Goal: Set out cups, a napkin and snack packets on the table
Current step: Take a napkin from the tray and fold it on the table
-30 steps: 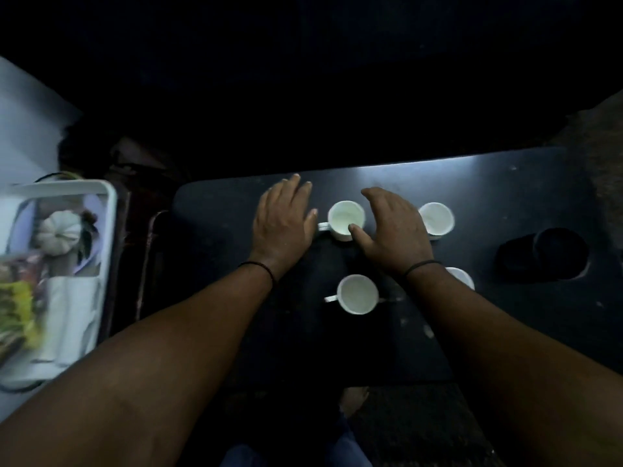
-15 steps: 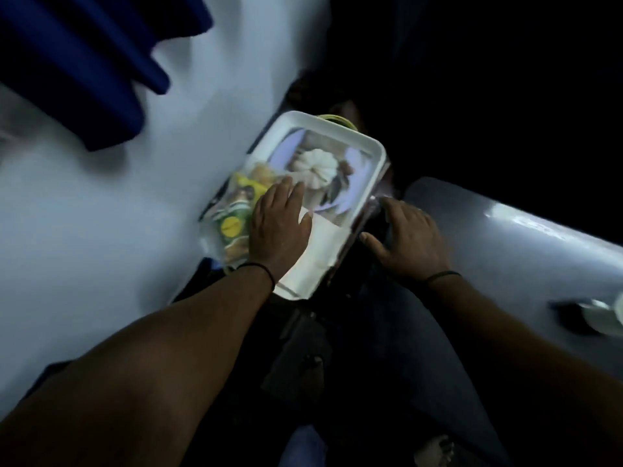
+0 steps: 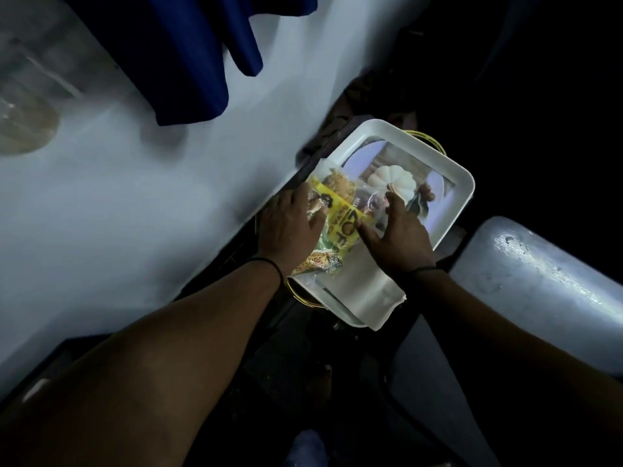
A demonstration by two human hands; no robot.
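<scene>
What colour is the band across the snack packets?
Yellow with dark lettering, on the snack packets; head view.

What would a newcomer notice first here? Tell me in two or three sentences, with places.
First, the white tray at centre right, printed with a pale pumpkin, where both hands meet over bright yellow snack packets. The left hand rests on the packets' left side and the right hand presses their right side. A white napkin hangs over the tray's near end, and a dark blue cloth hangs at top.
</scene>
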